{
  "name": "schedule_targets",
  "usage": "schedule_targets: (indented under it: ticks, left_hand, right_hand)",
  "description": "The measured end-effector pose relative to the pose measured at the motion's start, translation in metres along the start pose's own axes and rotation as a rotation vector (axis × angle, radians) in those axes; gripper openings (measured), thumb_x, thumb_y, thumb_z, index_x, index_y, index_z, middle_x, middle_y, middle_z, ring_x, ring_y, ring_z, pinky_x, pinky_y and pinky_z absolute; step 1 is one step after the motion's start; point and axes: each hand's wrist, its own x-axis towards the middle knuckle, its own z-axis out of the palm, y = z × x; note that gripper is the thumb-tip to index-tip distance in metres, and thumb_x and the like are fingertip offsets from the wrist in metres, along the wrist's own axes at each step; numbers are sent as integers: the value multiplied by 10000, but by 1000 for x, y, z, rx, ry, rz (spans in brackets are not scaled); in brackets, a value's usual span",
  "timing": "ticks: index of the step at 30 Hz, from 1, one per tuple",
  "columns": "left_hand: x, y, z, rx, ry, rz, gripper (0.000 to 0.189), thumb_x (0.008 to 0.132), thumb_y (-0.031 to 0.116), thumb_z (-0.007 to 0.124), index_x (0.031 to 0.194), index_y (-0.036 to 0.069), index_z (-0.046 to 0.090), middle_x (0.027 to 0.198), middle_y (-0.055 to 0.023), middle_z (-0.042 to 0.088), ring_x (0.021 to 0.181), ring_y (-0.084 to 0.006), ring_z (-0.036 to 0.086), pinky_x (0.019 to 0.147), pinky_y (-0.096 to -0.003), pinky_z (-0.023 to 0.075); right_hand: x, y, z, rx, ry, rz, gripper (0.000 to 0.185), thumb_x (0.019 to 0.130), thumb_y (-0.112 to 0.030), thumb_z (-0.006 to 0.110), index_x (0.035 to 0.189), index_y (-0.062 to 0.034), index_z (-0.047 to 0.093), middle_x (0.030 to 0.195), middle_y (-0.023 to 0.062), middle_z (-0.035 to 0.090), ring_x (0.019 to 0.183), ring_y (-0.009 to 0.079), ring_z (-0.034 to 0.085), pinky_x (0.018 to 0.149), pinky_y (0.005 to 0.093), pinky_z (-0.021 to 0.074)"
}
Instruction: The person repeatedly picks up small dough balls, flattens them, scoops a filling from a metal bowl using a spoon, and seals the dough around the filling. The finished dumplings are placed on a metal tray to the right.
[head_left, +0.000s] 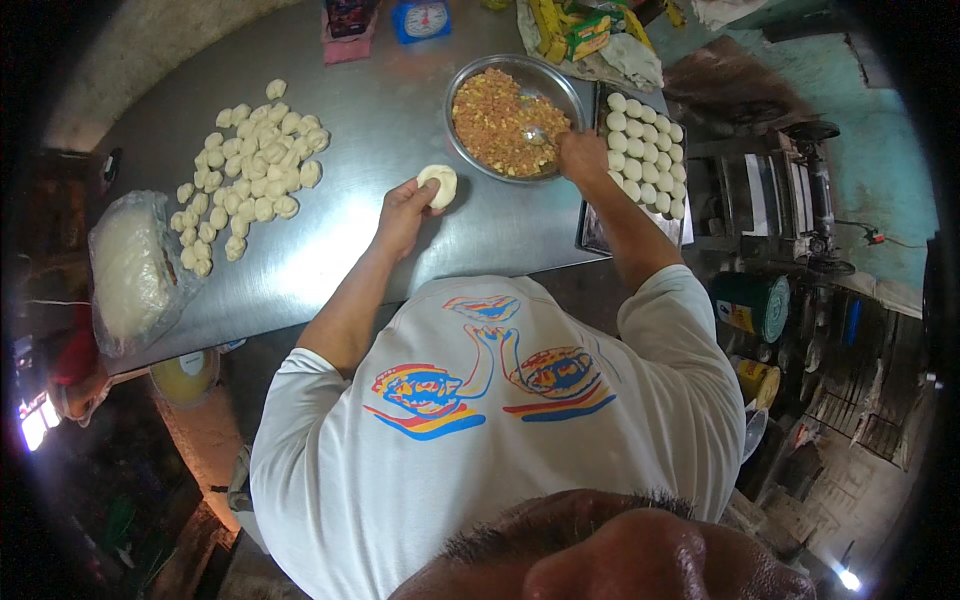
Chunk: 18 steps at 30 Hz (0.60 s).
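My left hand (405, 214) grips a flattened round of dough (438, 186) above the metal table, thumb on top of it. At the right side of a steel bowl (457, 150), my right hand (583, 157) is closed on a metal spoon (534, 135), whose bowl rests in the chopped filling (495, 120). Rows of smooth dough balls (651, 154) stand on a dark tray (592, 225) just right of that hand. Many rough dough pieces (262, 154) lie in a loose heap on the left of the table.
A plastic-wrapped mass of dough (131, 270) lies at the table's left end. Along the far edge are a blue kitchen scale (421, 21), a pink packet (347, 46) and a cloth (637, 64) with yellow and green packages (589, 36). The table's near edge (465, 281) runs by my shirt.
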Motion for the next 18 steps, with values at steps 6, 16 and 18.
schedule_targets:
  ticks: [6,16,18]
  left_hand:
    - [15,-1,29,72,74,43,278,1017,224,601,1157,5,698,1026,-36,716,888,-101,628,821,-256,481]
    - [68,23,77,473,191,276,307,1014,217,593,1153,-39,693,1026,-81,732,963,-134,653,869,-282,486]
    - [88,30,80,705,231,325,346,1012,257,594,1156,-43,689,1043,-131,740,978,-189,683,876,-315,500]
  right_hand:
    - [27,18,-19,147,-60,100,226,869,-128,613,1019,1,723,1011,201,728,981,366,714,834,485,577]
    - [22,-11,1,520,-133,-10,249,894,-205,615,1076,-90,741,1085,194,710,1036,383,668,926,449,531]
    - [13,-2,-25,589,-94,0,244,884,-219,626,1062,-99,743,1087,190,707,1025,386,667,913,458,534]
